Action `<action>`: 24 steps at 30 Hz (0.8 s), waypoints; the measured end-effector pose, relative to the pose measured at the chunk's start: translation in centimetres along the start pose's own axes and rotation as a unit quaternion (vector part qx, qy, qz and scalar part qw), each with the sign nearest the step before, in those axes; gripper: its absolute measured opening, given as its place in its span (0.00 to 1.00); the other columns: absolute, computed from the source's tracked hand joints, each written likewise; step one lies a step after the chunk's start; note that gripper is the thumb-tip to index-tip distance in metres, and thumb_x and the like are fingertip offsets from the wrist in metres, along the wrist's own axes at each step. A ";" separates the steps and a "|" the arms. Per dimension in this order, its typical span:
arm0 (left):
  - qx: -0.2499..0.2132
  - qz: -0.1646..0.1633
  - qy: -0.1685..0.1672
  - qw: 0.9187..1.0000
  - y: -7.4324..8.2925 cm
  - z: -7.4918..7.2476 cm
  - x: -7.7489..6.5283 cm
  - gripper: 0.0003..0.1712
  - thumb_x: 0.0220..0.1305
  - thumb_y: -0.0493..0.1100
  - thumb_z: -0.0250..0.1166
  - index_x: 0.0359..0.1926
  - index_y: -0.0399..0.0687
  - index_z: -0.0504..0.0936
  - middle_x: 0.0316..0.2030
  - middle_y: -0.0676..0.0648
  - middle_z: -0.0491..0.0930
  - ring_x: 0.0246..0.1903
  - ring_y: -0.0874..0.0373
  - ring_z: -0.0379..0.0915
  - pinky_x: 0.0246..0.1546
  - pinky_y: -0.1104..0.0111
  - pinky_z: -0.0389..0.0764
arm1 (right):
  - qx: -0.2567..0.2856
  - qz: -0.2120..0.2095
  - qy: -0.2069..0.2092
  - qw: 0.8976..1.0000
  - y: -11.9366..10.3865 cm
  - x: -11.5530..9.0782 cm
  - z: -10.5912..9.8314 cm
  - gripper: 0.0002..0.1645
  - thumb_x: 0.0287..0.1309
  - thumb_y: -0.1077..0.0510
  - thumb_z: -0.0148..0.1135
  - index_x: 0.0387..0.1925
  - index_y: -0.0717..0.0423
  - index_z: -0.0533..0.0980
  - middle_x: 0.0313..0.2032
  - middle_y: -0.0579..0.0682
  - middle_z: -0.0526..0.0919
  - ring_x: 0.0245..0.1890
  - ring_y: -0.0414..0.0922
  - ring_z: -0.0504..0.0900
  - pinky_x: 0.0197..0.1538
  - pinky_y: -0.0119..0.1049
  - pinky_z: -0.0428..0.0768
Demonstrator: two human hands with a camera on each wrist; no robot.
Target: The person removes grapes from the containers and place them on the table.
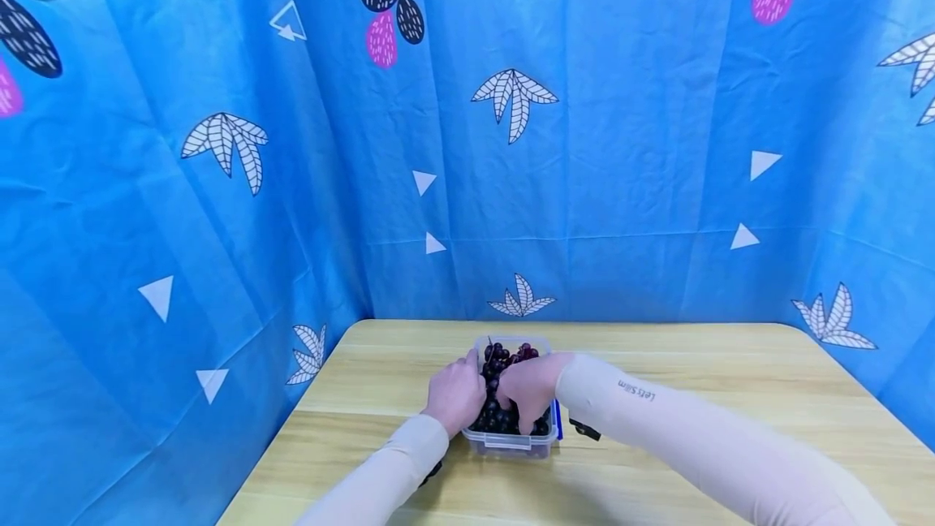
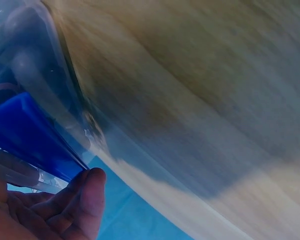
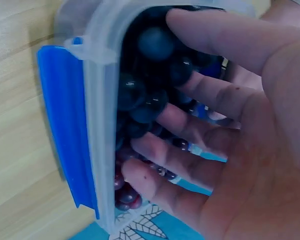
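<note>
A clear plastic box (image 1: 509, 442) full of dark grapes (image 1: 499, 419) stands on the table, lid off. My left hand (image 1: 456, 392) grips its left side; in the left wrist view, that hand's fingertips (image 2: 93, 182) touch a blue latch flap (image 2: 30, 132). My right hand (image 1: 527, 386) reaches into the box from the right. Its fingers (image 3: 182, 122) are spread and slightly bent among the grapes (image 3: 145, 102), touching several, while the thumb lies over others. Another blue latch flap (image 3: 67, 130) hangs down on the box's right side. Redder grapes (image 1: 524, 351) lie at the far end.
The box stands on a light wooden table (image 1: 657, 355). Blue patterned curtains (image 1: 621, 169) hang behind the table and along its sides. Dark wrist straps (image 1: 584, 428) show below both pale sleeves (image 1: 672, 420).
</note>
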State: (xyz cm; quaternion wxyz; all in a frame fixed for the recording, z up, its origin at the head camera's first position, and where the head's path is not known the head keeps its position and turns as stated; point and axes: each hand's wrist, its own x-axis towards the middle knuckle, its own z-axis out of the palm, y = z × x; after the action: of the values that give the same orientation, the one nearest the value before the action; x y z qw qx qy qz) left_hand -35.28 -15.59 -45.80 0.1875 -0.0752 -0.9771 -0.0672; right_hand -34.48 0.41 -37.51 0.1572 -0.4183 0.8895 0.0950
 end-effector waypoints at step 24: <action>-0.001 0.006 0.011 1.000 -0.3 0.4 0.2 0.29 0.60 0.46 0.54 0.63 0.43 0.66 0.34 0.45 0.80 0.29 0.52 0.77 0.23 0.61 0.77 | -0.075 0.070 -0.005 0.995 -1.4 0.1 0.2 0.20 0.34 0.50 0.75 0.15 0.44 0.67 0.17 0.37 0.69 0.18 0.37 0.65 0.22 0.32 0.69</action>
State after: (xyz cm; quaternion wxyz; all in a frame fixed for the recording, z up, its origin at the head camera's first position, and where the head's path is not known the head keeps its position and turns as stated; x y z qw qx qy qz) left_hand -35.65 -15.79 -46.12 0.1982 -0.0803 -0.9745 -0.0676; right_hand -33.39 -0.50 -37.74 0.1229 -0.3656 0.9060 0.1743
